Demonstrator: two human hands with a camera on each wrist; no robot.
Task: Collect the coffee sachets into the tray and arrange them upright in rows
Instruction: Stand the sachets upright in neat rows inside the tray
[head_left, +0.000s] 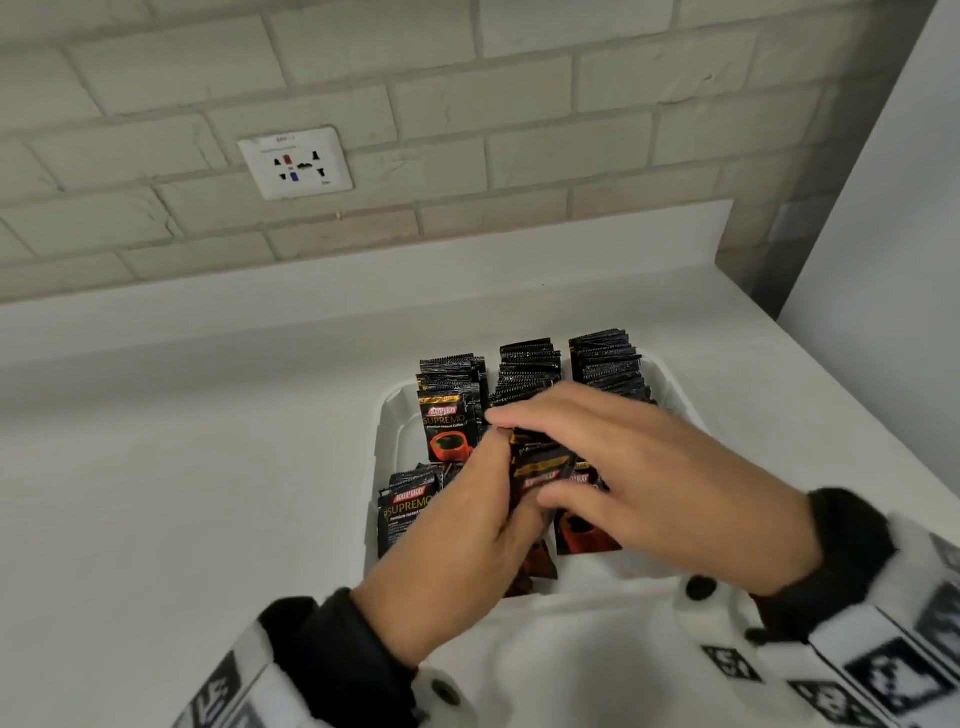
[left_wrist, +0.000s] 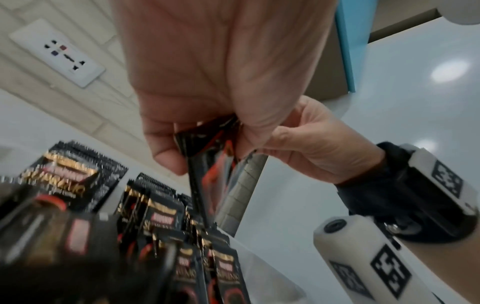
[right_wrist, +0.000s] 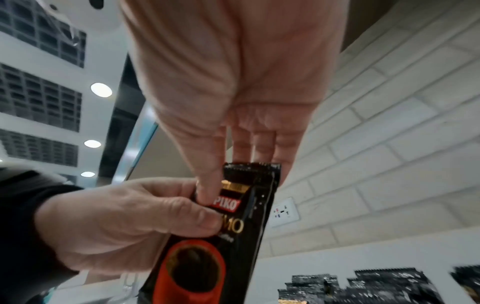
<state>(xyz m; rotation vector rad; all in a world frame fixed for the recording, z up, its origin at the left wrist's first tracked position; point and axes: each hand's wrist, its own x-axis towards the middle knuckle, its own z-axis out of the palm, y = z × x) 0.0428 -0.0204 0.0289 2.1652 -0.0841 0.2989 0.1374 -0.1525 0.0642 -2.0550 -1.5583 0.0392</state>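
Both hands were over the white tray (head_left: 387, 415) on the white desk (head_left: 182, 467). Left hand (head_left: 467, 525) gripped a small bunch of Kopiko Supremo coffee sachets (head_left: 537, 467), fingers curled round the lower part, thumb on the printed front. Right hand (head_left: 639, 467) came over the top of the same bunch, thumb and fingers pinching its upper edge. So each grip was closed on the bunch, held just above the tray's near half.

Right wrist view: the bunch (right_wrist: 233, 226) stood roughly upright, serrated top at the right fingers (right_wrist: 262, 148), left hand (right_wrist: 124, 226) wrapped on its side. Left wrist view: left hand (left_wrist: 207, 72) squeezed the sachets (left_wrist: 207, 164) edge-on, right hand (left_wrist: 311, 144) touching them from beyond.

Far half of the tray held three rows of upright sachets (head_left: 530, 369), packed tight, one printed face showing at the front of the left row. More sachets (head_left: 410, 514) stood at the tray's near left, tilted, partly hidden by the left hand. Count unclear.

A wall socket (head_left: 296, 162) sat on the brick wall (head_left: 519, 130) behind the desk. Both wrists wore black cuffs with white marker blocks (head_left: 883, 665).
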